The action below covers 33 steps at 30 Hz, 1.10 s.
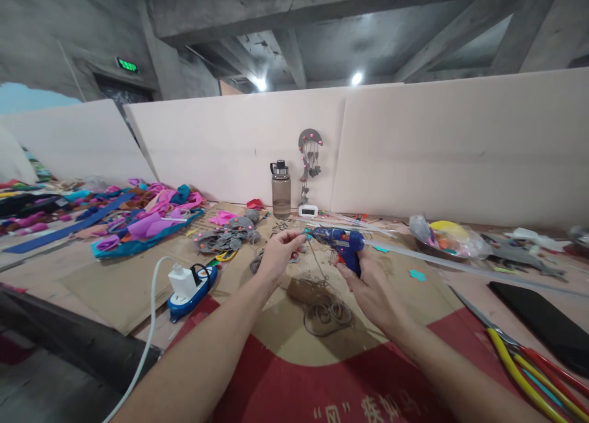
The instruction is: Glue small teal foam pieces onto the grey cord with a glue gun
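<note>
My right hand (370, 291) is wrapped around the handle of a blue hot glue gun (348, 241), its nozzle pointing left. A long translucent glue stick (427, 255) appears to run out behind it to the right. Thumb and fingers of my left hand (280, 254) pinch a small teal piece (308, 231) right by the nozzle. From there a thin grey cord (316, 258) hangs down to loose coils (327, 318) on the cardboard. Whether the nozzle touches the teal piece is too small to tell.
A water bottle (281, 190) and a grey moon-shaped hanging ornament (311, 142) stand at the back. Grey felt pieces (221, 236) and a power strip (192, 294) lie left. Teal cutouts (417, 275), yellow-handled scissors (506, 361) and a black phone (540, 322) lie right.
</note>
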{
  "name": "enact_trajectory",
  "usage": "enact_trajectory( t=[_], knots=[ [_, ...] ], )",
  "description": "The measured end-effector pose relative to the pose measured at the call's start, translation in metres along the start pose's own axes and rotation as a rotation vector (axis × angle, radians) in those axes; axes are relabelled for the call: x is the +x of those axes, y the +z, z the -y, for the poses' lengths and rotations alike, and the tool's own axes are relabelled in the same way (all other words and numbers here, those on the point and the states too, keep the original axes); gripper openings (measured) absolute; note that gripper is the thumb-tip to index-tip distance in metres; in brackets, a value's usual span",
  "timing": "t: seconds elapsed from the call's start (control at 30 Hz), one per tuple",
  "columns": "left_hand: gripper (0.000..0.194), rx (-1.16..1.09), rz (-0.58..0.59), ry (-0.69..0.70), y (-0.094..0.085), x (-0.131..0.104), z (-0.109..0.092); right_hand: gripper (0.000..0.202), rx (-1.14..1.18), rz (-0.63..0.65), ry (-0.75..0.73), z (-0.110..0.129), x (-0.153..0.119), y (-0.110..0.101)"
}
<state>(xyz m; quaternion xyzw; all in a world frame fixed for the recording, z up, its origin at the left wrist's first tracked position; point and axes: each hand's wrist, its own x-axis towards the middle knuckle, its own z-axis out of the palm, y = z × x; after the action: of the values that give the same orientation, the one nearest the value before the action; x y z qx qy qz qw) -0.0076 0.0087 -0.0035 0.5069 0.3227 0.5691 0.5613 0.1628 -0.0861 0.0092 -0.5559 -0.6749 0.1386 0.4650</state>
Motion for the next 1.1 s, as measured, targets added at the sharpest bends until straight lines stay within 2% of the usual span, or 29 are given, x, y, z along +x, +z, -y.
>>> enact_trajectory(
  t=[0.6, 0.77, 0.93, 1.1],
  knots=[
    [0.032, -0.014, -0.003, -0.006, 0.002, -0.0026, -0.0043, 0.031, 0.008, -0.03, 0.023, 0.0031, -0.001, -0.0011],
    [0.031, -0.02, 0.005, 0.006, 0.0008, -0.0018, -0.0025, 0.038, -0.036, -0.013, 0.024, 0.0024, -0.0015, 0.0004],
    [0.033, -0.029, 0.012, 0.0, 0.0011, -0.0021, -0.0033, 0.033, -0.062, -0.05, -0.007, -0.0017, -0.0006, 0.0004],
    [0.033, -0.026, 0.001, -0.003, 0.0023, -0.0023, -0.0048, 0.035, -0.063, -0.011, 0.009, -0.0031, -0.0008, 0.0014]
  ],
)
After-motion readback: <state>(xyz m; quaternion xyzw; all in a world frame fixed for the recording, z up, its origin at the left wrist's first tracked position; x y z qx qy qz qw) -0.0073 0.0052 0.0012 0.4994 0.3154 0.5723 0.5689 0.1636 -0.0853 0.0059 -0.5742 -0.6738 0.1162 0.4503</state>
